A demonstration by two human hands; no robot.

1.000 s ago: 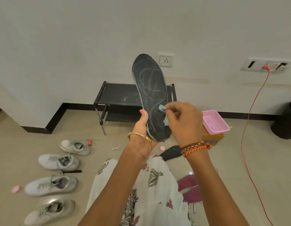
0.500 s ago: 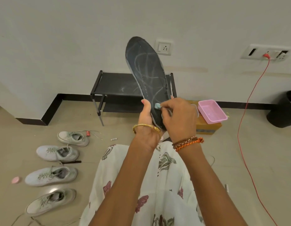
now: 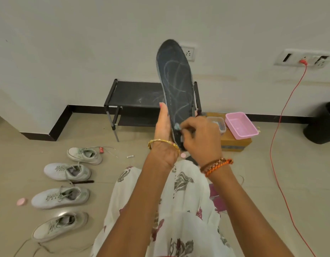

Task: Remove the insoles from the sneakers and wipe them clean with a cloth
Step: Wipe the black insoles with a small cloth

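A dark insole (image 3: 176, 84) with pale wipe streaks stands upright in front of me, toe end up. My left hand (image 3: 163, 134) grips its heel end from the left, thumb along the edge. My right hand (image 3: 199, 140) pinches a small light-blue cloth (image 3: 177, 126) and presses it on the lower part of the insole. Several pale sneakers (image 3: 67, 171) lie in a row on the floor at the left. Most of the cloth is hidden inside my fingers.
A low black shoe rack (image 3: 134, 101) stands against the wall behind the insole. A pink tray (image 3: 241, 125) sits on a cardboard box (image 3: 234, 143) at the right. A red cable (image 3: 282, 127) hangs from a wall socket. A black bin (image 3: 323, 123) is far right.
My right hand has stayed on the lower part of the insole, shifting the cloth slightly. The insole has kept its upright pose; the camera view has shifted a little.
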